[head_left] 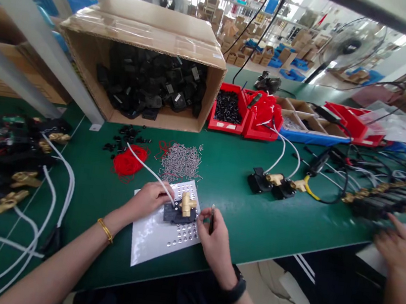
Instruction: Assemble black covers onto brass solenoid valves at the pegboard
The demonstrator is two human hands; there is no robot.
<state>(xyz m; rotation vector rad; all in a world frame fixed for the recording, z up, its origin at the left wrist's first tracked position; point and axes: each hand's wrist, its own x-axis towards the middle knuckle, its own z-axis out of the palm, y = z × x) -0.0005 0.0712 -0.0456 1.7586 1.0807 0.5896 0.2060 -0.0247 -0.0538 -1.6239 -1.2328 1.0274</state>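
A black box-shaped valve unit [170, 213] with a brass valve body [186, 204] on top rests on a white sheet [146, 244]. My left hand [152, 199] grips the unit at its back left corner, close to the white cable [148, 167] that runs out of it. Fingers closed, my right hand [216, 236] holds a slim dark tool [212, 219], upright between thumb and fingers, just off the unit's right side. Small round silvery pieces [180, 235] sit in rows on the sheet. The tool's lower tip is hidden by my hand.
Behind the sheet lie loose screws [181, 161] and red bands [129, 162]. A cardboard box [148, 25] holds black housings. Red bins [227, 110] stand beside it. Two valve units [274, 181] lie right, more units [9, 171] left. A co-worker's hands [400, 243] work at far right.
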